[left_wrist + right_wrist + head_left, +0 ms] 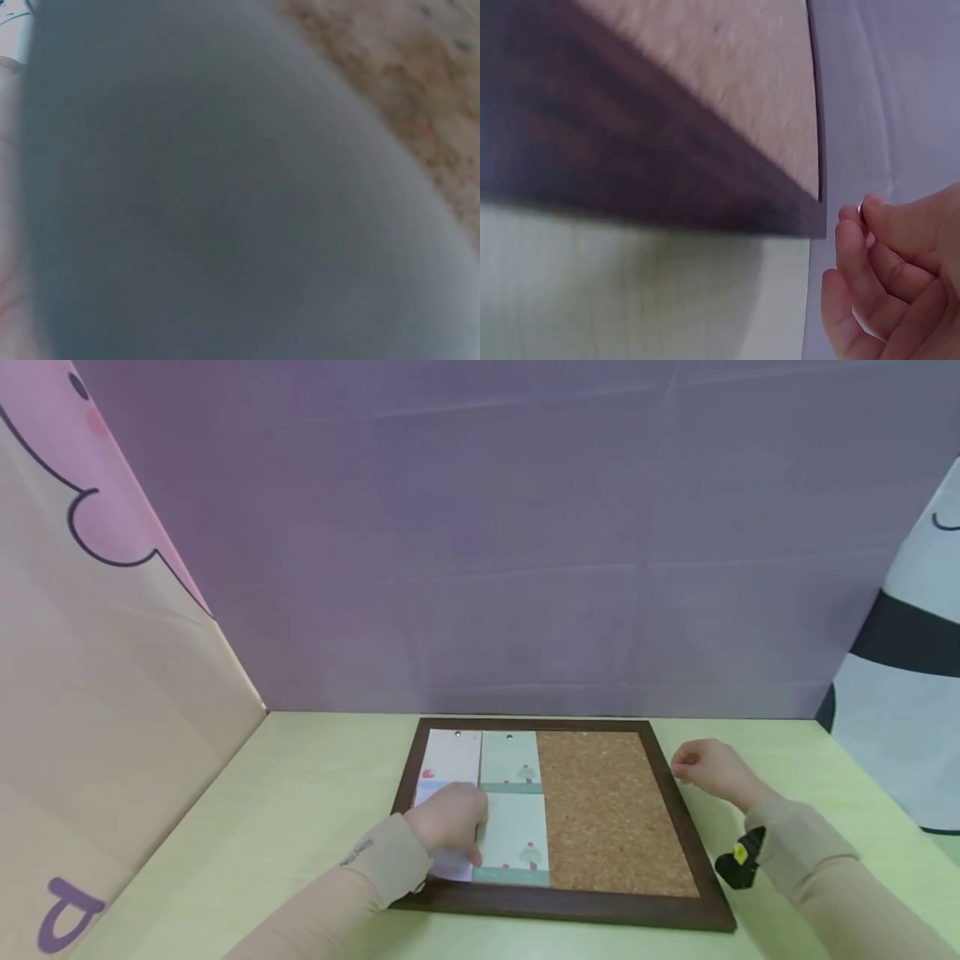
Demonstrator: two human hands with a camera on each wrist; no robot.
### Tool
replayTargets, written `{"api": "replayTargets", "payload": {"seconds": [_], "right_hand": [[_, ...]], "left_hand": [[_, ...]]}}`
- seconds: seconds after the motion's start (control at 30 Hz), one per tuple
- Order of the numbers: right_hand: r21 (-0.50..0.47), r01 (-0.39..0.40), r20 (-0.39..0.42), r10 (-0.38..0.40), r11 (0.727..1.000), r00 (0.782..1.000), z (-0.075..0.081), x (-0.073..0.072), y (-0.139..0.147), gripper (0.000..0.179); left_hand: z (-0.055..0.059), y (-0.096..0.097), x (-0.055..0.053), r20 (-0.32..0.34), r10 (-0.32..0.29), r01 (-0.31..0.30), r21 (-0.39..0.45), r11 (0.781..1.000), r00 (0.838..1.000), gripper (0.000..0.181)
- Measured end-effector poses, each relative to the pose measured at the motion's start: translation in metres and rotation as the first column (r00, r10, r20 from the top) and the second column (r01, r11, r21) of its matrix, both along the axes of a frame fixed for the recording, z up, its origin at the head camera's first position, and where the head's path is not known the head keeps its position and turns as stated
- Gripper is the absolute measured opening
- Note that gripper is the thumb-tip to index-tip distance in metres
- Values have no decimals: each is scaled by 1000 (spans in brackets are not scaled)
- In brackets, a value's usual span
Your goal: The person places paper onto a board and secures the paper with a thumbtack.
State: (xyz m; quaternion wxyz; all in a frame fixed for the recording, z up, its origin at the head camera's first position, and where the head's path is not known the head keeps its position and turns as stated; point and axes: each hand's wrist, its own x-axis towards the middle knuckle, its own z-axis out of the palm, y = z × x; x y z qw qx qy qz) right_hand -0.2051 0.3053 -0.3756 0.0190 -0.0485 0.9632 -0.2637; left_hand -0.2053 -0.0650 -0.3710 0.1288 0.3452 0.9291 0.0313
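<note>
A cork board [611, 827] in a dark brown frame lies on the table. Two upper paper sheets, a pale pink one [453, 756] and a pale green one [517, 764], each have a small metal tack at the top. Below them lie a second green sheet [510, 827] and a lilac sheet [452, 866]. My left hand [448, 817] rests over the lilac sheet, thumb and forefinger apart at its right edge, hiding much of it. Beyond the frame's right side, my right hand [708, 768] pinches a small shiny tack [862, 210] between thumb and forefinger.
The dark wooden frame [570, 906] borders the board. Under it is a pale yellow-green table [300, 802]. A purple cloth [525, 543] stands behind, with printed cloth panels at left and right. A blurred grey shape [225, 187] blocks most of the left wrist view.
</note>
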Motion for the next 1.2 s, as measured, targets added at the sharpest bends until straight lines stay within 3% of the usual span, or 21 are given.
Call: {"api": "replayTargets", "payload": {"seconds": [0.4,0.57,1.03,1.2], "right_hand": [[-176,54,162,-25,983,986,3,-7,-24,11],[-228,44,164,-6,973,986,-1,-8,-29,11],[-227,69,199,-23,972,980,-5,-9,-46,11],[-279,58,221,6,959,975,-6,-11,-52,12]], "left_hand": [[-1,0,-1,-14,-12,12,25,1000,1000,33],[0,0,0,-20,-15,15,21,1000,1000,34],[-1,0,0,-26,-20,20,18,1000,999,34],[-4,0,-2,-25,-19,20,22,1000,1000,33]]}}
